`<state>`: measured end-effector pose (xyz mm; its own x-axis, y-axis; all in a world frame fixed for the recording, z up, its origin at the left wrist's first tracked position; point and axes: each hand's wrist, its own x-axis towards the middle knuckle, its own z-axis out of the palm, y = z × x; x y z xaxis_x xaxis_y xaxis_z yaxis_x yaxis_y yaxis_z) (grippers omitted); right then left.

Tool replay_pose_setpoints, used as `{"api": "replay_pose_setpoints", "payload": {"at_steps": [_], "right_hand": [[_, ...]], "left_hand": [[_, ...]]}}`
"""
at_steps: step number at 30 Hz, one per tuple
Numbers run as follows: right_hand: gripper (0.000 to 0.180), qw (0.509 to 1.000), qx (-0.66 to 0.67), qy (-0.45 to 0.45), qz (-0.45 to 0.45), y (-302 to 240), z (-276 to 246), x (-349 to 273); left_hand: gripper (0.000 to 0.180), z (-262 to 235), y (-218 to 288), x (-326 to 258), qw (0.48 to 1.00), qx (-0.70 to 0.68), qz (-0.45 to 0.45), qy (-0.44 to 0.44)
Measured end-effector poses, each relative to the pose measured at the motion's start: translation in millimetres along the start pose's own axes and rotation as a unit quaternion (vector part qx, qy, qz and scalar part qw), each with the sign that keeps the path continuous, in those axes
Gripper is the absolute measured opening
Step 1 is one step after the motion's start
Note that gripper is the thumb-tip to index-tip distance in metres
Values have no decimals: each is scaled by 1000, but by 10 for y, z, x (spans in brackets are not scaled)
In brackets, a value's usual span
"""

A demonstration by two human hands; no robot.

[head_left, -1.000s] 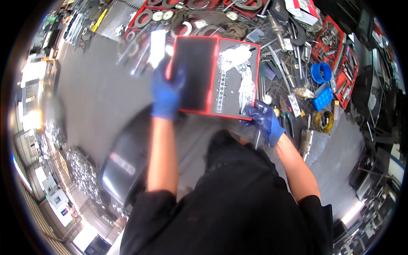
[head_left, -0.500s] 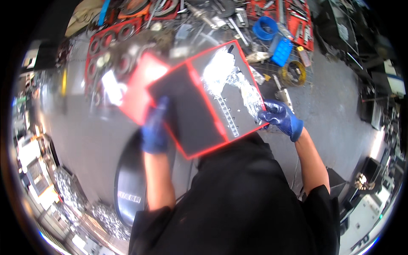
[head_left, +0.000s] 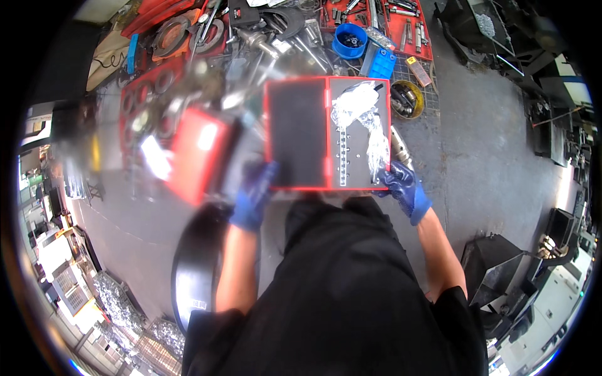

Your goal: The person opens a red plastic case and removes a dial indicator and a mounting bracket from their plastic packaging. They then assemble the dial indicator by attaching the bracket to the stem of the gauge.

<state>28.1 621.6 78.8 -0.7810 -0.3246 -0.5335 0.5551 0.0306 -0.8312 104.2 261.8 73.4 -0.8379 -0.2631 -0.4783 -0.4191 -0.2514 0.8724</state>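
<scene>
An open flat red case (head_left: 328, 169) spans both hands in front of me. Dark foam (head_left: 297, 131) lines its left half. The grey right half carries crumpled shiny wrapping (head_left: 359, 103) and a row of small pieces (head_left: 342, 156), too small to name. My left hand (head_left: 254, 194), in a blue glove, grips the lower left corner, slightly blurred. At the lower right corner my right hand (head_left: 406, 190), gloved alike, has its fingers closed on the edge. Left of the case lies a closed red case (head_left: 199, 147), blurred.
Beyond the case is a bench cluttered with metal tools. On it are a blue round tub (head_left: 350, 41), a blue plastic box (head_left: 379, 62), a yellow-rimmed tub (head_left: 411, 100) and a red tray (head_left: 404, 28) of tools. A dark rounded seat-like object (head_left: 197, 263) stands at my left.
The open case has turned from a slant to nearly square with me, and both hands have shifted with it. The view has moved, so the bench sits differently in it.
</scene>
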Motion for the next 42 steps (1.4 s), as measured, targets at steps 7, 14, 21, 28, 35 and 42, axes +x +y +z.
{"api": "replay_pose_setpoints", "payload": {"at_steps": [7,14,21,28,35,42], "right_hand": [[30,990,110,12,89,187,273,229],[33,988,98,17,116,143,727,497],[35,993,46,-35,99,79,914,589],[33,989,65,-67,117,-106,1328,567],[32,994,37,-72,73,11,1254,641],[39,996,0,-60,65,55,1010,601]], "left_hand": [[37,-162,-380,-174,959,-257,-55,-103],[36,-298,-659,-108,915,-398,-16,-64],[30,-482,-248,-141,955,-124,50,263],[33,-616,-101,-322,925,-202,46,318],[96,-999,335,-224,750,500,206,381],[135,-1691,731,375,707,682,0,187]]}}
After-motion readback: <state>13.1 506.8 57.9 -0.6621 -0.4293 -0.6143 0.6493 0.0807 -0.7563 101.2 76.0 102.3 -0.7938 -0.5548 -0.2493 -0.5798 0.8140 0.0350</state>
